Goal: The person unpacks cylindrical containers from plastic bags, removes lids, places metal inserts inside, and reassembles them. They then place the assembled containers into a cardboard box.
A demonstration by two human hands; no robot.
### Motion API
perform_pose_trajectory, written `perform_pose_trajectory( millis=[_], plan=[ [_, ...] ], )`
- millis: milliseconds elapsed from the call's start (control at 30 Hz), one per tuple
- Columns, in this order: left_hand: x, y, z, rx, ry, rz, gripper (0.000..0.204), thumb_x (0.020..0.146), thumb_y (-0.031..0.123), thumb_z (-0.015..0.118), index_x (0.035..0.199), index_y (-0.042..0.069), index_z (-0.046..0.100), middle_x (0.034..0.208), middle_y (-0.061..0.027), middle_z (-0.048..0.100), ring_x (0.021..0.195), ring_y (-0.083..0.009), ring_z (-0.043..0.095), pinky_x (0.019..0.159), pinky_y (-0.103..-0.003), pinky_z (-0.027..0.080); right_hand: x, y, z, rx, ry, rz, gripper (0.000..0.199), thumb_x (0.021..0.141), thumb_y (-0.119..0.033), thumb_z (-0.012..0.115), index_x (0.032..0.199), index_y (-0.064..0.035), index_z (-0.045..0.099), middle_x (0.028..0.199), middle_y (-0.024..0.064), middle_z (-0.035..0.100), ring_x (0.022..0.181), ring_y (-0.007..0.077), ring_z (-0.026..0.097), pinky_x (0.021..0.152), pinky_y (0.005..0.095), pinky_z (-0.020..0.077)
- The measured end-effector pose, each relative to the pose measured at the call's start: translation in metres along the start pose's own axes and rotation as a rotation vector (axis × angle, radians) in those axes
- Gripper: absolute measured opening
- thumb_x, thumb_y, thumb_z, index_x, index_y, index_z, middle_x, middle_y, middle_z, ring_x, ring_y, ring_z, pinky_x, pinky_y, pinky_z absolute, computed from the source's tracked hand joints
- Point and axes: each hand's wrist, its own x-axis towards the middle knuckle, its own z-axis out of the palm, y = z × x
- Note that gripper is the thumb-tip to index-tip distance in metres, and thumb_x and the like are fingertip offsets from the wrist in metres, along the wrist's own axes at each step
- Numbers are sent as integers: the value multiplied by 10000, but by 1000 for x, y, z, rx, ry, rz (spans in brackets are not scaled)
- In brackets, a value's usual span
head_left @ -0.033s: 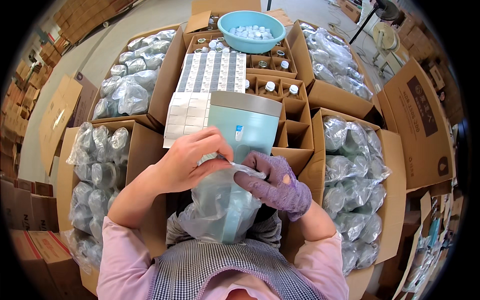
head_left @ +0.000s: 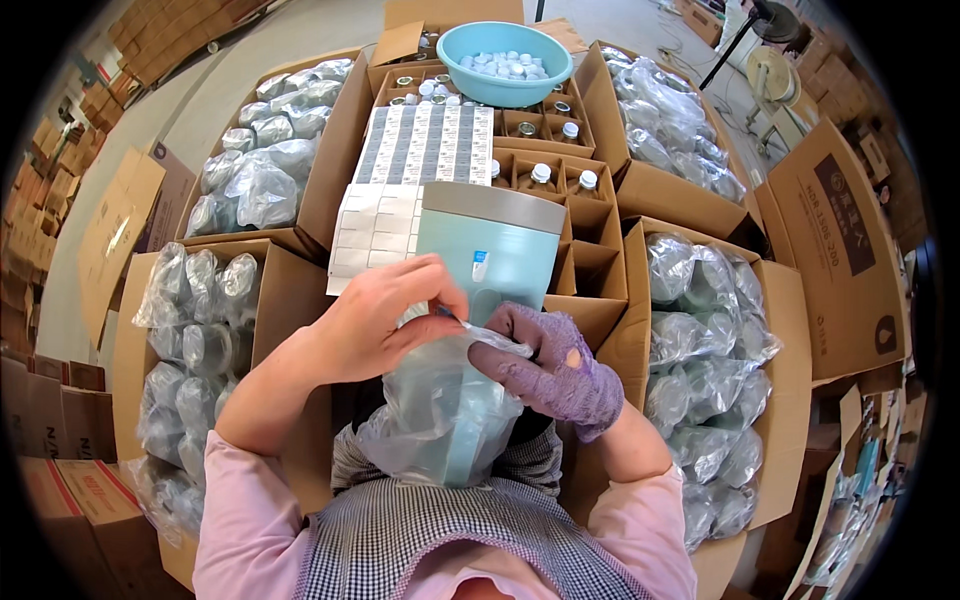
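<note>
A clear plastic bag (head_left: 410, 425) hangs over my lap, drawn around the lower part of a tall light-blue container (head_left: 510, 245) with a grey band at its far end. The container's exact kind is not plain. My bare left hand (head_left: 390, 310) pinches the bag's upper edge between thumb and fingers. On the other side, my right hand (head_left: 555, 365), in a worn purple glove with a hole, grips the gathered bag rim. Beyond my left hand lie sheets of labels (head_left: 425, 145), printed in grey and white, with paler backing paper (head_left: 370, 235) nearer me.
Open cartons of plastic-wrapped items stand left (head_left: 205, 340) and right (head_left: 710, 370). Ahead, a divided carton (head_left: 595, 265) holds several white-capped glass bottles (head_left: 540, 177). A blue basin (head_left: 455, 70) of white caps rests on the boxes behind. A fan (head_left: 770, 75) stands far right.
</note>
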Motion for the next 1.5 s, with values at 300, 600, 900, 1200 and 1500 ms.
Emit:
perform_pose_trajectory(
  millis=[300,600,900,1200,1500],
  plan=[
    [15,14,-22,49,-100,-57,150,835,-31,667,948,18,581,873,-78,584,763,-219,581,693,-324,483,6,-2,10,-279,357,-309,471,804,-316,801,1093,-9,591,660,97,603,573,154,592,577,302,485],
    [10,0,-7,640,121,663,193,672,42,676,820,5,558,831,-74,526,736,-219,561,667,-335,498,10,6,12,-170,184,-269,211,924,-244,676,932,-36,641,634,84,584,536,166,573,553,309,472],
    [3,-16,2,753,262,786,146,670,-15,693,763,-20,580,841,-109,577,741,-238,578,691,-364,516,9,5,5,-165,110,-211,248,916,-274,687,902,-32,634,591,95,540,526,179,553,544,324,461],
    [-2,-28,15,801,399,796,201,659,-18,711,831,-63,616,912,-158,622,726,-249,597,666,-378,506,12,9,6,-274,123,-316,230,911,-259,692,889,-42,622,579,99,531,511,171,540,528,324,451],
    [-2,-20,2,610,364,671,236,662,40,688,866,-62,627,873,-135,628,694,-245,595,644,-356,484,6,-14,2,-330,409,-406,430,738,-276,838,1002,5,646,783,89,640,658,197,647,582,302,508]
  ],
)
